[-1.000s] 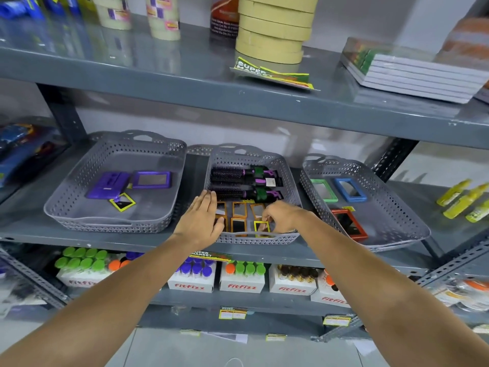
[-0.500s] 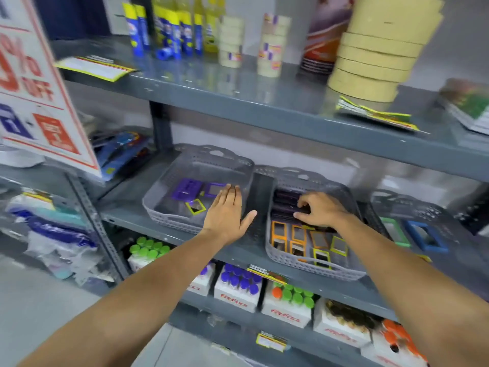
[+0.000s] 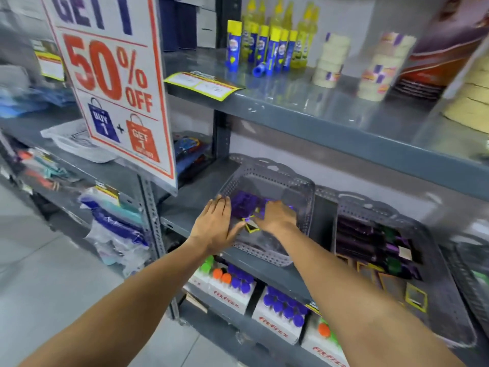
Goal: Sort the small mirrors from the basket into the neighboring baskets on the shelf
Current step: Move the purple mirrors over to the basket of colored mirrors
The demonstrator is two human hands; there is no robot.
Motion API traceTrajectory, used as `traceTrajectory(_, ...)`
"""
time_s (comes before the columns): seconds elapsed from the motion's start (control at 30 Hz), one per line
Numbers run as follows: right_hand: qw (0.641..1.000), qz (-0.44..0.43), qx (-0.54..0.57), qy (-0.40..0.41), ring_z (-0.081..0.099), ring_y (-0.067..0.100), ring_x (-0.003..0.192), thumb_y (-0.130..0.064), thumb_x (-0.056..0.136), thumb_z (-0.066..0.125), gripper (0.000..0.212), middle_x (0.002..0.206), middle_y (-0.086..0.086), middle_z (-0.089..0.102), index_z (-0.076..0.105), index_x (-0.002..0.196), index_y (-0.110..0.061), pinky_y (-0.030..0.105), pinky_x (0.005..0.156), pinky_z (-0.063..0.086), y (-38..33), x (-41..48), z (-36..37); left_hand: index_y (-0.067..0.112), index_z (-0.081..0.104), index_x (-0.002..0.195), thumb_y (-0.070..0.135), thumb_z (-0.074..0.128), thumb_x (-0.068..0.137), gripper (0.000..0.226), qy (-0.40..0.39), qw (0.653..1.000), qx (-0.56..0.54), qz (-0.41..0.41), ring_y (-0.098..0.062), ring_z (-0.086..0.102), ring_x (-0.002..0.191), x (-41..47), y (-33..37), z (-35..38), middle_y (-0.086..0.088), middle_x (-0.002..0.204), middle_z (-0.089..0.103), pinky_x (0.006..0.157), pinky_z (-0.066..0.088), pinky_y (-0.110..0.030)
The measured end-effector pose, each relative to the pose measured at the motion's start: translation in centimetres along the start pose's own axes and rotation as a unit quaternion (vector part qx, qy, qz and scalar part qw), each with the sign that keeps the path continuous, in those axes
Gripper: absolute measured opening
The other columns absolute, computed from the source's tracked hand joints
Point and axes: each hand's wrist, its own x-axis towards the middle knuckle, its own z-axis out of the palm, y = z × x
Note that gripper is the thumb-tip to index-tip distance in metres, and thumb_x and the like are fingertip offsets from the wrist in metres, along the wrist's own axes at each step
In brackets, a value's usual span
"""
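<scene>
The left grey basket [image 3: 267,254] holds purple-framed mirrors [image 3: 243,205] and one yellow-framed mirror [image 3: 250,227]. My left hand [image 3: 214,223] lies flat and open against that basket's left front corner. My right hand [image 3: 276,215] reaches inside the same basket, palm down, fingers curled over the purple mirrors; what it grips is hidden. The middle basket [image 3: 449,327] holds dark hair brushes [image 3: 370,239] and several small mirrors, one yellow-framed [image 3: 416,298]. Only the edge of the right basket [image 3: 473,274] shows, blurred.
A sale sign [image 3: 113,83] hangs to the left over the shelf upright [image 3: 153,221]. The upper shelf carries glue sticks [image 3: 264,49] and tape rolls [image 3: 330,62]. Fitfizz boxes [image 3: 277,313] stand on the shelf below the baskets.
The view has swung left. My right hand left the middle basket and now sits in the left basket. My left hand moved from between the baskets to the left basket's left corner.
</scene>
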Motion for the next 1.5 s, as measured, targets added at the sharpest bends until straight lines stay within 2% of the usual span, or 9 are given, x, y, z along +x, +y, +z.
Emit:
traceTrajectory(0.13, 0.999, 0.011, 0.01, -0.03, 0.064, 0.032, 0.105, -0.055, 0.078, 0.061, 0.05, 0.112, 0.012, 0.067, 0.065, 0.107, -0.015, 0.036, 0.082, 0.053, -1.8, 0.4, 2.0, -0.01, 0.033, 0.137, 0.071, -0.008, 0.081, 0.107, -0.009, 0.999, -0.034, 0.001, -0.039, 0.035, 0.132, -0.5, -1.2, 0.8, -0.028, 0.138, 0.042, 0.114, 0.021, -0.045)
traceTrajectory(0.37, 0.998, 0.026, 0.033, -0.036, 0.065, 0.031, 0.1, -0.052, 0.08, 0.061, 0.048, 0.107, 0.01, 0.068, 0.061, 0.11, -0.014, 0.037, 0.077, 0.053, -2.4, 0.9, 3.5, -0.009, 0.026, 0.141, 0.072, -0.013, 0.078, 0.109, -0.002, 1.0, -0.031, 0.004, -0.036, 0.027, 0.137, -0.7, -1.8, 1.2, -0.028, 0.144, 0.036, 0.117, 0.012, -0.042)
traceTrajectory(0.7, 0.996, 0.039, 0.075, -0.033, 0.064, 0.028, 0.1, -0.044, 0.078, 0.066, 0.04, 0.11, 0.006, 0.067, 0.064, 0.104, -0.014, 0.034, 0.082, 0.055, -0.6, -0.2, 0.9, -0.009, 0.031, 0.138, 0.069, -0.014, 0.079, 0.109, 0.003, 1.0, 0.007, 0.022, -0.037, 0.032, 0.135, -0.2, -1.3, 1.2, -0.028, 0.14, 0.04, 0.116, 0.014, -0.043)
traceTrajectory(0.97, 0.973, 0.154, 0.148, 0.087, 0.067, 0.031, 0.099, -0.046, 0.076, 0.07, 0.042, 0.104, 0.012, 0.07, 0.068, 0.096, -0.008, 0.032, 0.069, 0.049, 9.6, -4.5, -6.0, -0.007, 0.02, 0.143, 0.076, -0.019, 0.071, 0.117, 0.004, 0.991, -0.042, 0.123, -0.033, 0.017, 0.142, 2.3, 10.3, 0.4, -0.026, 0.15, 0.025, 0.118, 0.009, -0.041)
traceTrajectory(1.1, 0.948, 0.246, 0.168, 0.117, 0.061, 0.033, 0.113, -0.051, 0.076, 0.069, 0.059, 0.122, 0.015, 0.064, 0.062, 0.114, -0.006, 0.039, 0.085, 0.053, 16.9, -7.8, -7.8, -0.004, 0.018, 0.144, 0.076, -0.016, 0.071, 0.113, -0.002, 0.98, -0.078, 0.185, -0.033, 0.016, 0.142, 2.5, 18.3, 1.1, -0.023, 0.151, 0.025, 0.117, 0.01, -0.039)
traceTrajectory(1.2, 0.932, 0.304, 0.165, 0.105, 0.063, 0.03, 0.109, -0.044, 0.076, 0.07, 0.053, 0.117, 0.012, 0.066, 0.06, 0.113, -0.007, 0.038, 0.083, 0.054, 22.0, -10.8, -7.9, -0.003, 0.012, 0.146, 0.075, -0.014, 0.072, 0.111, -0.029, 0.978, -0.058, 0.198, -0.029, 0.011, 0.143, 2.7, 22.2, 2.4, -0.02, 0.153, 0.021, 0.119, 0.007, -0.038)
traceTrajectory(1.3, 0.918, 0.36, 0.16, 0.05, 0.066, 0.028, 0.093, -0.033, 0.073, 0.071, 0.033, 0.095, 0.008, 0.064, 0.058, 0.093, -0.011, 0.034, 0.07, 0.054, 25.7, -13.7, -7.3, -0.003, 0.005, 0.146, 0.071, -0.005, 0.08, 0.099, -0.065, 0.982, -0.011, 0.178, -0.029, 0.006, 0.144, 3.0, 24.0, 3.7, -0.02, 0.154, 0.015, 0.119, 0.004, -0.039)
traceTrajectory(1.37, 0.911, 0.385, 0.15, 0.007, 0.065, 0.027, 0.082, -0.029, 0.07, 0.072, 0.029, 0.088, 0.007, 0.062, 0.057, 0.086, -0.01, 0.03, 0.064, 0.051, 26.8, -15.1, -6.1, -0.003, 0.005, 0.146, 0.069, -0.002, 0.079, 0.098, -0.08, 0.982, -0.003, 0.168, -0.03, 0.007, 0.144, 3.1, 24.6, 4.1, -0.021, 0.154, 0.016, 0.119, 0.005, -0.04)
traceTrajectory(1.5, 0.905, 0.398, 0.142, -0.048, 0.07, 0.022, 0.08, -0.021, 0.068, 0.073, 0.026, 0.083, 0.005, 0.067, 0.062, 0.088, -0.009, 0.029, 0.068, 0.057, 27.3, -16.8, -3.2, -0.003, 0.009, 0.146, 0.066, 0.012, 0.086, 0.091, -0.09, 0.982, -0.011, 0.166, -0.031, 0.009, 0.143, 3.0, 24.7, 4.2, -0.022, 0.153, 0.018, 0.118, 0.007, -0.04)
